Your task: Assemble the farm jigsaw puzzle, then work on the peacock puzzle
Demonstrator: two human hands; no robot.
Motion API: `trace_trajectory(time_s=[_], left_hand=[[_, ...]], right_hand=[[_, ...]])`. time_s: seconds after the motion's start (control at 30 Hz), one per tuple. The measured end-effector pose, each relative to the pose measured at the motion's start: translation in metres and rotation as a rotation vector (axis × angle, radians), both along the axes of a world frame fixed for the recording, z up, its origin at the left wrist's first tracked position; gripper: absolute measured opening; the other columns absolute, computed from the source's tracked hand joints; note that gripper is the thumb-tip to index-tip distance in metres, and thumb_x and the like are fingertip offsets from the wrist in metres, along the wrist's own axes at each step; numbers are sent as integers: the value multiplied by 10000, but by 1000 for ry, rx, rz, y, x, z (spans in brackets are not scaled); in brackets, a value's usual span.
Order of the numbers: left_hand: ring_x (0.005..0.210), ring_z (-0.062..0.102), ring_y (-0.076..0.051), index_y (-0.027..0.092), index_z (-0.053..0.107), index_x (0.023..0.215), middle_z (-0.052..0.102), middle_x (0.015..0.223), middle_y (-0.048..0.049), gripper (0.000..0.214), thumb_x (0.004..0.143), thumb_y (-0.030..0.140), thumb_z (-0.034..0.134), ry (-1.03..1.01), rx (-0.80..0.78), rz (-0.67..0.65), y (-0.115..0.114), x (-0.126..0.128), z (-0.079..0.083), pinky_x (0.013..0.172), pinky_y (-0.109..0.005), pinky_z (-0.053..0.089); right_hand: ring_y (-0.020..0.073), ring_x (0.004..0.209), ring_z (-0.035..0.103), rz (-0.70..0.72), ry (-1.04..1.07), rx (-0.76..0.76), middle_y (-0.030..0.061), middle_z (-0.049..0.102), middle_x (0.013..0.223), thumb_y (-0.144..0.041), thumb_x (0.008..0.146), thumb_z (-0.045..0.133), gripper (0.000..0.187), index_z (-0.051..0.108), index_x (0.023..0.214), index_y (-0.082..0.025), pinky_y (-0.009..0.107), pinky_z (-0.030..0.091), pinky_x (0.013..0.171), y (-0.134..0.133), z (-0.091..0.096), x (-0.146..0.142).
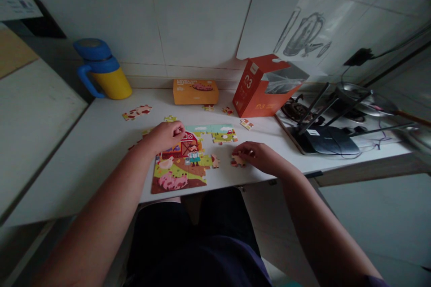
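A partly joined farm puzzle (180, 168) lies near the counter's front edge, showing a red barn, a farmer, a hen and a pig. My left hand (166, 136) rests over its upper left corner with fingers curled in; whatever they may hold is hidden. To the right of the puzzle, my right hand (257, 154) pinches a loose puzzle piece (237, 160) that lies at the counter surface. A joined section with a sheep (224, 135) forms the puzzle's upper right. A piece with an animal (215, 161) juts from the puzzle's right side, facing the gap before my right hand.
Loose pieces lie farther back, among them a spotted group (137, 112) and a single piece (247, 123). Along the wall stand a blue-and-yellow jug (114, 81), an orange puzzle box (195, 94) and a red box (251, 87). A black router (332, 139) sits by the gas stove at right.
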State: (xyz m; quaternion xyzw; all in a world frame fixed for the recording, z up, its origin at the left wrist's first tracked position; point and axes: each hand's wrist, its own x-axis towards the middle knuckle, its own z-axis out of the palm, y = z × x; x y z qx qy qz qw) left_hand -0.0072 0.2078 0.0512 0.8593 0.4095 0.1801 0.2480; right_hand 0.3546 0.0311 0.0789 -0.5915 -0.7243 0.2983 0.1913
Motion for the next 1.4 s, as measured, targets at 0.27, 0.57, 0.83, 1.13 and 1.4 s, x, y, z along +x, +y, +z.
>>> trace_trajectory(time_s=[0.27,0.57,0.83,1.13,1.4], left_hand=[[584,555,-158,232,665,958,671,680,31,154,927,374,613,17,5,-1,1,-1,-2,587,-295,310],[645,610,-169,232,674,965,722,759,14,172,918,384,610,11,-6,4,0,0,0,622,-286,382],[640,610,-171,229,670,928,705,742,4,189,920,407,609,-19,-12,7,-2,0,1,592,-275,370],[692,638,-177,210,685,980,742,849,-31,248,933,442,610,-124,91,239,-2,-34,29,630,-272,437],[804,666,-225,219,705,1032,771,1014,-80,296,1005,433,503,216,293,481,-37,-120,44,799,-326,503]], right_hand=[[275,1117,721,-55,-139,306,122,727,1258,-309,990,695,244,741,1223,-250,437,582,1013,-14,-11,-9],[301,1176,698,-88,-155,308,100,753,1258,-358,977,730,294,692,1253,-266,489,575,1047,-33,-27,1],[315,1211,681,-125,-98,310,93,741,1284,-406,946,769,392,663,1307,-298,516,563,1053,-30,-35,7],[326,1192,686,-125,-72,392,114,746,1258,-419,956,750,359,679,1274,-268,526,564,1058,-31,-37,2],[339,1197,693,-90,-67,407,118,740,1273,-432,977,716,326,686,1264,-279,539,570,1056,-32,-43,8]])
